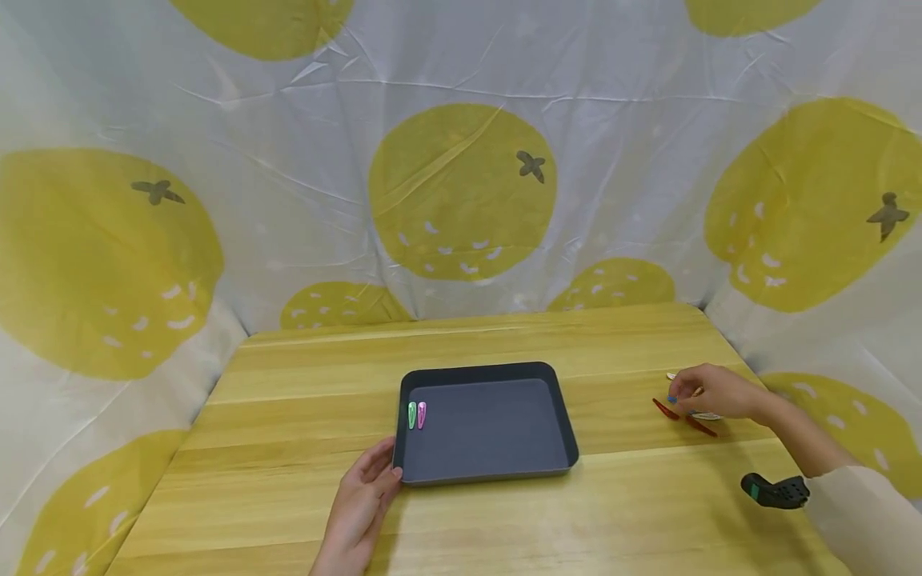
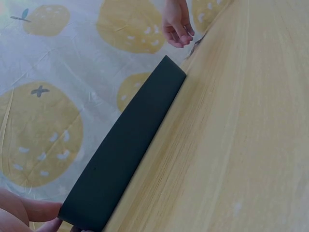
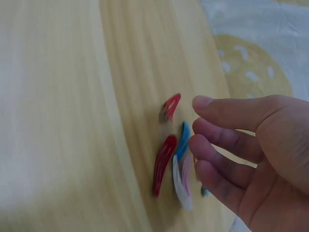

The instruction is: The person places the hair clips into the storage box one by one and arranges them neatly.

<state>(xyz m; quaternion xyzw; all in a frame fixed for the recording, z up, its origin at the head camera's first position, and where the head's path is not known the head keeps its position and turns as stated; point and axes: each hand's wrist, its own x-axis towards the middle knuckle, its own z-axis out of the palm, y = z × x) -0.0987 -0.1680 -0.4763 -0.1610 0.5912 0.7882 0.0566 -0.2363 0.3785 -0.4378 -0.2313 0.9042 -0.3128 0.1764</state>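
Left hand [image 1: 360, 500] pinches tray [image 1: 490, 432] at near left corner. Right hand [image 1: 716, 392], half-open, seemingly empty, is above clips [image 3: 163, 166], probably light, best pinched sideways.

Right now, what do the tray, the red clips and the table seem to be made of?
Tray: probably matte coated metal, judging by thin, dark walls; plastic possible. Red clips: perhaps painted metal, with smooth, slim, slotted bodies. Table: satin wood or laminate, showing streaked grain.

Left hand [image 1: 364, 490] grips dark tray [image 1: 497, 436] at near-left corner; green clip [image 1: 412, 415] and pink clip [image 1: 421, 416] inside, left side. Right hand [image 1: 711, 390] at loose clips [image 1: 702, 426], right of tray.
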